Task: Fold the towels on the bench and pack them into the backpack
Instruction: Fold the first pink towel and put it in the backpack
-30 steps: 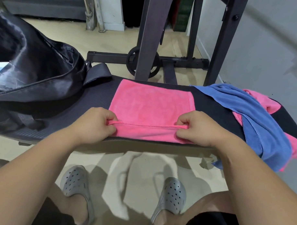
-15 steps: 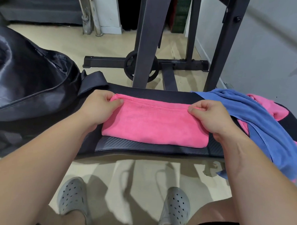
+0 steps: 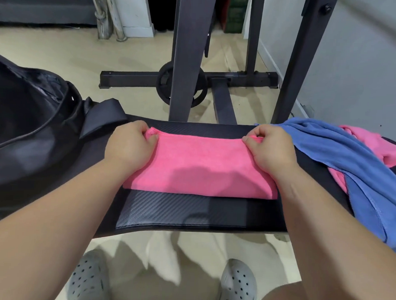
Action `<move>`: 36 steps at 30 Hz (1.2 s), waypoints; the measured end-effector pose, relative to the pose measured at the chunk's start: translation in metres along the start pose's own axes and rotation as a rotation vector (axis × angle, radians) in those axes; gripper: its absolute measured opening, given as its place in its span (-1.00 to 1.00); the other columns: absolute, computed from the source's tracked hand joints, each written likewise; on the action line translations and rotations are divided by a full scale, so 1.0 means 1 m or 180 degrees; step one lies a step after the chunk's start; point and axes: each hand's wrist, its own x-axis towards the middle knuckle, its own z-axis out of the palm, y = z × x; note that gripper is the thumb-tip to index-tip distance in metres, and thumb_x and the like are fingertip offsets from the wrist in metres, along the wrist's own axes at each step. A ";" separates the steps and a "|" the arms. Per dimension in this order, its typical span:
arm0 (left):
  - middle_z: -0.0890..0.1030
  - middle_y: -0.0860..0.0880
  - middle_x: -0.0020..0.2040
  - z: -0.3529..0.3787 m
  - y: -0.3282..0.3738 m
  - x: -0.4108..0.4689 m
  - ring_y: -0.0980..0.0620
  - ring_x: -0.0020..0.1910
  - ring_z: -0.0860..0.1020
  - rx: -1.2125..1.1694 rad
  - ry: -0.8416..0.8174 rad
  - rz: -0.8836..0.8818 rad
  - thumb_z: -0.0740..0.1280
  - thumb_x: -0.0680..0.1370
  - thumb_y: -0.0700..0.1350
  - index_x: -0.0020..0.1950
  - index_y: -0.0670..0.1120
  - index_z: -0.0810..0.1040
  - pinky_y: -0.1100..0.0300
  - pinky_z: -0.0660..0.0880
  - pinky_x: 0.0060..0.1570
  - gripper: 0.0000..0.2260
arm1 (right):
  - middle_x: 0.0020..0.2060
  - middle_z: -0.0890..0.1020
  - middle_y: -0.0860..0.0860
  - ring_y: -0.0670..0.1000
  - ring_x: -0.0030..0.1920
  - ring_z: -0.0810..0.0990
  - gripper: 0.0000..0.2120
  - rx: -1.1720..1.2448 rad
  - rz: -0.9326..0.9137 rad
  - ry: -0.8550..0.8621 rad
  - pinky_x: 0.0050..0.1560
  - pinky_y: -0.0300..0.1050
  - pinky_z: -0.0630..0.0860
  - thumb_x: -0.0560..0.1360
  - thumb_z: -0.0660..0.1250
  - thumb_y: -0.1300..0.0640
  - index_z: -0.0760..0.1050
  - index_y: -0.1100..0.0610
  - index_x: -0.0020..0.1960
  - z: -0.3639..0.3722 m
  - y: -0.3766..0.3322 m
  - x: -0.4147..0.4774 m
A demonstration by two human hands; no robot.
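Note:
A pink towel [image 3: 198, 165] lies folded in half on the black padded bench [image 3: 179, 212], its fold toward me. My left hand [image 3: 130, 145] pinches its far left corner and my right hand [image 3: 269, 150] pinches its far right corner, both at the bench's far edge. A loose blue towel [image 3: 349, 159] is draped over the bench's right end, with another pink towel [image 3: 376, 147] crumpled under it. The black backpack [image 3: 25, 126] rests on the bench's left end, its strap [image 3: 104, 117] reaching toward my left hand.
Black steel uprights [image 3: 187, 55] and a floor crossbar with a weight plate [image 3: 181, 86] stand just behind the bench. A grey wall [image 3: 353, 54] runs along the right. My feet in grey clogs [image 3: 239, 286] stand on the beige floor below the bench.
My hands carried the towel's near edge away from me and laid it on the far edge, folding the towel in half. Both hands still pinch the corners.

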 end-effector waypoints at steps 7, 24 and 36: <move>0.51 -0.16 0.12 -0.003 0.003 -0.015 -0.23 0.05 0.53 0.0222 0.0312 0.0047 0.29 0.59 0.12 0.23 -0.06 0.45 -0.10 0.50 -0.02 -0.67 | 0.11 0.56 0.08 0.17 0.12 0.53 -0.69 -0.0953 -0.0220 0.0315 0.00 0.01 0.43 0.55 0.38 -0.04 0.55 0.06 0.24 0.004 -0.015 -0.009; 0.48 -0.12 0.13 -0.023 -0.005 -0.064 -0.21 0.09 0.54 0.0322 -0.0353 -0.0651 0.42 0.42 0.29 0.15 -0.06 0.54 -0.11 0.54 0.06 -0.49 | 0.63 -0.27 -0.03 0.11 0.61 -0.34 -0.21 -0.1828 -0.0856 -0.1302 0.50 0.36 -0.36 0.56 -0.15 -0.43 -0.23 -0.07 0.65 0.060 -0.060 -0.088; 0.64 -0.20 -0.31 -0.031 0.000 -0.047 -0.15 -0.29 0.61 -0.0557 -0.0466 -0.1164 0.54 0.33 -0.08 -0.28 -0.25 0.62 -0.03 0.55 -0.31 -0.76 | 0.62 -0.29 -0.03 0.10 0.60 -0.38 -0.22 -0.1863 -0.0891 -0.1472 0.50 0.34 -0.38 0.57 -0.14 -0.43 -0.26 -0.08 0.64 0.057 -0.062 -0.085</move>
